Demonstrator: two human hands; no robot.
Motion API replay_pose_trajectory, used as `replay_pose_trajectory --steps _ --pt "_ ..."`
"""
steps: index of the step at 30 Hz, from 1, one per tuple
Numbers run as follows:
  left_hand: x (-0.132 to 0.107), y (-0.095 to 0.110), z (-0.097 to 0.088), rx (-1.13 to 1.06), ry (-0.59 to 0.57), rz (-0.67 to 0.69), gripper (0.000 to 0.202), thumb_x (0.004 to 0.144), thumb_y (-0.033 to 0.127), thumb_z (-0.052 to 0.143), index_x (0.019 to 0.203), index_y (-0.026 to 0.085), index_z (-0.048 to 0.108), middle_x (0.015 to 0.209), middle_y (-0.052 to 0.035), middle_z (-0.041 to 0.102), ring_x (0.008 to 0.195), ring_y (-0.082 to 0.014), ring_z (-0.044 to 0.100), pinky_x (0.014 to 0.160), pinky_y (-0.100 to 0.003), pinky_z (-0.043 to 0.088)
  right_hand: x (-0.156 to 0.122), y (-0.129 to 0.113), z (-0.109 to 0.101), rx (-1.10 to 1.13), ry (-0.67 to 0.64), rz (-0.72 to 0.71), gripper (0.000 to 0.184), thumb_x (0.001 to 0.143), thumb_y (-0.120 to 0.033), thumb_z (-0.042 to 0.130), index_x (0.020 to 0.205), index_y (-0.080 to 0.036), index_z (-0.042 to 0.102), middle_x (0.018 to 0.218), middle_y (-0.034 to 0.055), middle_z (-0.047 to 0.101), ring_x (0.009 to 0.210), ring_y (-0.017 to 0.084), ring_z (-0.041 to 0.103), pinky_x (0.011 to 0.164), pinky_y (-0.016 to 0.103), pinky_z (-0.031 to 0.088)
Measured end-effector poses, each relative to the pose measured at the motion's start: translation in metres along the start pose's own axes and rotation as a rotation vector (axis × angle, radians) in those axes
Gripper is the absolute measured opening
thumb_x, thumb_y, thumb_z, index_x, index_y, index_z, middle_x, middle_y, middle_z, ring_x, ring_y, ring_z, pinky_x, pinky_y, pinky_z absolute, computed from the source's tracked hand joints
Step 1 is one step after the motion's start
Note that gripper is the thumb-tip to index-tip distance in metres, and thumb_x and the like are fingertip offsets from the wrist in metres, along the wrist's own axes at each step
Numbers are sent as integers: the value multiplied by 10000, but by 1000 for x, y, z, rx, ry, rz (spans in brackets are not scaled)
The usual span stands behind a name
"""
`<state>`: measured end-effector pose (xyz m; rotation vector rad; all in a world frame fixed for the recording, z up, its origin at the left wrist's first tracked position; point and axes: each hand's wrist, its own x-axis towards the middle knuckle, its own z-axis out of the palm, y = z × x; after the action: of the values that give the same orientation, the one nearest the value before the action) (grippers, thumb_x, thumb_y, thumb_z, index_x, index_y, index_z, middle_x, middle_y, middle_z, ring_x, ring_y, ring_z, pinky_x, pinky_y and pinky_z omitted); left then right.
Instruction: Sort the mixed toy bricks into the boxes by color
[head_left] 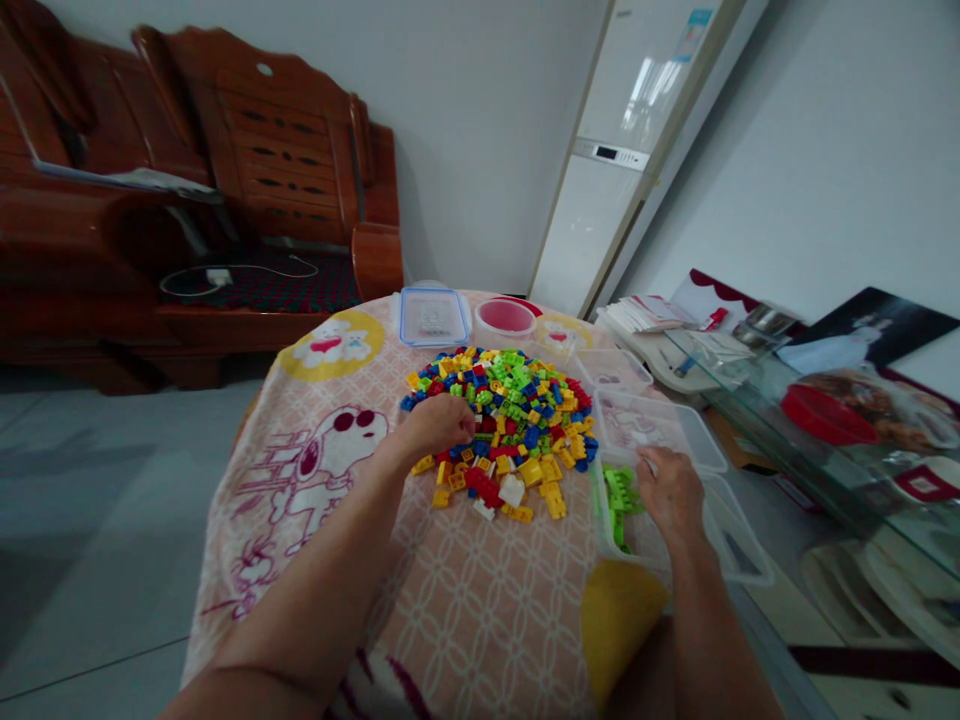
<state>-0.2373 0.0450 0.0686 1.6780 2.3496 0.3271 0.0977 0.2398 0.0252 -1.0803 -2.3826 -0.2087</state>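
Observation:
A heap of small plastic bricks (517,400) in red, blue, yellow and green lies on the pink cartoon-print cloth (465,600). My left hand (435,425) rests at the heap's left edge, fingers curled down into the bricks; what they hold is hidden. My right hand (671,490) hovers over a clear plastic box (739,555) at the right, fingers bent downward beside several green bricks (619,495) that lie inside it.
More clear boxes (637,415) stand behind the near one. A blue-rimmed lid (433,316) and a pink tub (505,318) sit at the far edge. A glass side table (825,420) with papers and dishes is at the right, a wooden sofa (225,200) behind.

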Motion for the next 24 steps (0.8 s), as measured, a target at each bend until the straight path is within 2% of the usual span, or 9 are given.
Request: replay_pose_trajectory --steps 5,9,13,18,24 --pt "-4 -8 -5 67 13 -53 209 760 153 617 819 209 809 799 -41 761 775 -189 678 671 -253 441 -1 -3 -2 -2 -4 21 314 896 -214 474 1016 -153 757 1044 133 759 919 267 630 809 363 474" --pt "-2 -8 -2 47 20 -39 259 759 148 609 887 227 819 857 -33 775 821 -191 691 726 -253 471 0 -2 -1 -4 -8 20 320 890 -225 472 1017 -155 758 1048 130 760 927 263 627 815 357 473" --pt "1 -3 5 42 36 -7 237 756 192 654 913 259 819 894 -21 782 875 -191 698 757 -241 488 0 0 0 -4 -9 18 316 880 -222 474 1002 -156 758 1042 128 763 927 263 623 826 359 471" --pt "-1 7 8 92 25 -46 263 738 148 643 920 233 813 937 -73 784 908 -235 714 765 -274 516 0 0 1 8 9 16 304 879 -221 475 988 -178 756 1033 118 762 917 250 611 817 352 462" --pt "-4 19 5 157 -23 -32 248 741 120 622 901 184 799 950 -132 771 967 -275 715 845 -341 546 0 -1 0 15 6 13 301 880 -212 474 979 -173 756 1024 124 759 910 253 606 825 358 455"
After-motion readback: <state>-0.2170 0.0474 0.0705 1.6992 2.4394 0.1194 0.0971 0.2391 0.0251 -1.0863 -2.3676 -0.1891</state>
